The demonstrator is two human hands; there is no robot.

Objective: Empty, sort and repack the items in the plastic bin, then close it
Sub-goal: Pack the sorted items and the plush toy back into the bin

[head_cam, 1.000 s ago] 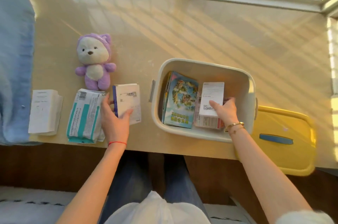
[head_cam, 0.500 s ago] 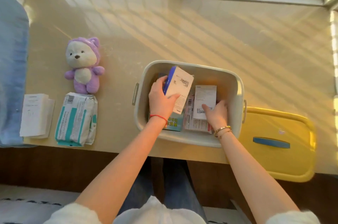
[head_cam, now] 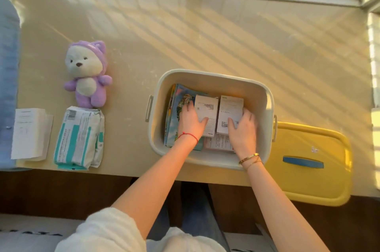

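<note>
Fingers of left hand point(head_cam: 192, 121) lie spread and nearly straight on the left white carton point(head_cam: 206, 112), thumb across its lower face, other fingertips over its left edge onto the picture book point(head_cam: 179, 108). Right hand point(head_cam: 242, 128) mirrors it: thumb on the right white carton point(head_cam: 229, 112), fingers lightly bent against that carton's right side; a real grip cannot be told. Cartons are flat, rectangular cardboard, side by side and touching, with print too small to read. Below the palms, a pale printed packet point(head_cam: 219, 142) lies mostly hidden. Left of the left fingers, the glossy, colourful book cover shows only as a strip.

All of this sits inside the plastic bin point(head_cam: 207, 76): cream, smooth, rounded-rectangular, open-topped, side latches, its near rim crossed by both wrists. Right of the right hand, the yellow lid point(head_cam: 329, 145) with blue handle lies flat beside the bin, overhanging the table point(head_cam: 226, 36) edge. Well left of the left hand: crinkly teal-and-white soft pack point(head_cam: 79, 138), fuzzy purple plush bear point(head_cam: 87, 74) above it, white box point(head_cam: 29, 132) farther left. Blue fabric point(head_cam: 8, 87) is cut off by the frame edge.
</note>
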